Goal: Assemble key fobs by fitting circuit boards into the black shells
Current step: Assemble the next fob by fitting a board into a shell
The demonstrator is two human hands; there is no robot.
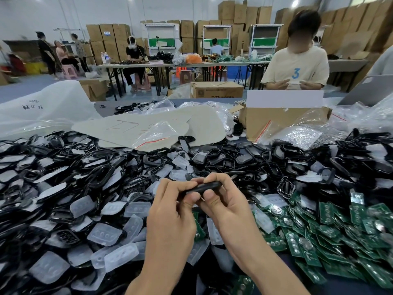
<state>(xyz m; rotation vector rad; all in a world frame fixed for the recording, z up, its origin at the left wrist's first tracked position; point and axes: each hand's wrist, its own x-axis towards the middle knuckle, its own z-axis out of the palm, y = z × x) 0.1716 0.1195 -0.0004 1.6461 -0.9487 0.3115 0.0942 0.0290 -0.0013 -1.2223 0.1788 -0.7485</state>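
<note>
Head view: black shell [205, 186] is pinched between both hands, left hand [170, 211] at one end, right hand [225, 206] at the other, long axis side to side. Circuit boards [331, 235] lie heaped beside the right hand, the nearer one.

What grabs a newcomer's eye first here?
Dead centre, the left hand and right hand pinch one black shell between them. Around them a heap of shells and translucent pads covers the table's left and middle, with green circuit boards piled at lower right. A cardboard box stands behind.
</note>
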